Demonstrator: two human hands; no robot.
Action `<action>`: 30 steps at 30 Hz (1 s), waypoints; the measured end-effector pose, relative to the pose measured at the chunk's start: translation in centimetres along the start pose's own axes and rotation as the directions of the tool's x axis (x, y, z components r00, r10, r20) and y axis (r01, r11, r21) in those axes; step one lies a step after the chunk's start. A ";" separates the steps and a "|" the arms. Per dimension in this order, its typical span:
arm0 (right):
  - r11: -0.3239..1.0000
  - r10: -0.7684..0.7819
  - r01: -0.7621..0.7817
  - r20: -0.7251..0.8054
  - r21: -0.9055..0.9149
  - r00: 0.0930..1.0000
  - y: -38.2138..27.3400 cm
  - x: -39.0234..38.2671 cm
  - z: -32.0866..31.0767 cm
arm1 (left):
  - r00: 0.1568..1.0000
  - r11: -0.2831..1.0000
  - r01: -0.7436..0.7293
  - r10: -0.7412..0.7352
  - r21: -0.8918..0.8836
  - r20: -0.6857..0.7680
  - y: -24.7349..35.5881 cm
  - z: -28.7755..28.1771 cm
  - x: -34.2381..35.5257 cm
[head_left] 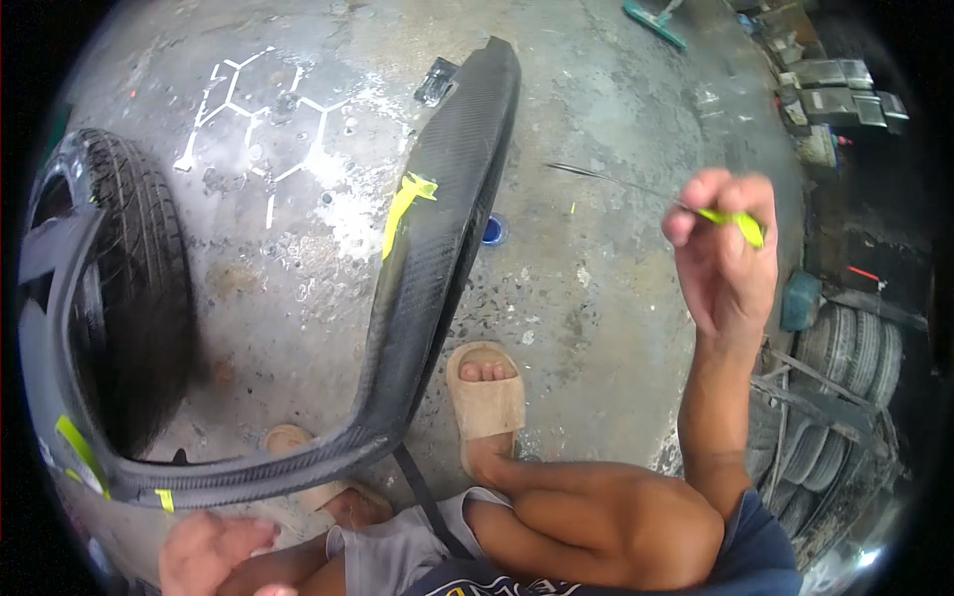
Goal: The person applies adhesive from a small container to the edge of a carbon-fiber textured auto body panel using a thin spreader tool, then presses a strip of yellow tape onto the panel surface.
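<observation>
– How is the curved trim [447, 189] placed?
– It is set centrally; the tyre [149, 228] is partly covered by its left arm. The left hand [214, 551] is located below.
– And rightward?
– A thin strip [752, 234] is held in the right hand [730, 238]; stacked tyres [845, 353] are located beyond.

Patchy grey concrete flr [596, 348] w/ white hexagon-line pattern [231, 102] upper L. Treaded tyre [149, 223] far L. Sm. round blue container [494, 230] nr ctr. Teal broom or squeegee [656, 27], top. Silvery boxes [840, 105] upper R; thin red stick [864, 272] below; stacked tyres [850, 343] w/ metal frame [845, 412] lower R.
</observation>
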State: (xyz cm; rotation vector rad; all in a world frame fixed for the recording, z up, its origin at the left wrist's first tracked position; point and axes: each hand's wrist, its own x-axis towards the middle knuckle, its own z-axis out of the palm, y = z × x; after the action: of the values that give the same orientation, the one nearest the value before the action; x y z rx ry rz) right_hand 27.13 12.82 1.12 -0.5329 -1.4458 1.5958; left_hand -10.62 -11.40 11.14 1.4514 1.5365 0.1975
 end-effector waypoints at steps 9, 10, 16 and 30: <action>0.971 0.142 -0.110 0.145 -0.213 0.979 1.5 6.4 3.7 | 0.889 0.960 -0.278 0.269 0.030 -0.371 1.8 4.7 12.1; 0.968 0.155 -0.119 0.151 -0.223 0.976 1.7 6.5 3.7 | 0.878 0.959 -0.282 0.265 0.017 -0.399 1.9 5.1 12.6; 0.968 0.147 -0.108 0.168 -0.226 0.975 2.5 6.9 3.7 | 0.873 0.948 -0.317 0.308 0.040 -0.379 2.6 5.6 13.9; 0.954 0.183 -0.136 0.159 -0.266 0.970 3.0 7.1 3.9 | 0.879 0.935 -0.343 0.286 -0.089 -0.381 2.2 5.5 14.4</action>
State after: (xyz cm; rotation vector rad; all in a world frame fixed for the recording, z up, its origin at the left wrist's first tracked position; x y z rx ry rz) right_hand 19.45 16.73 0.92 -0.6807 -1.7999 1.6287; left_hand -2.49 -1.48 2.34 1.5955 1.5190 0.8047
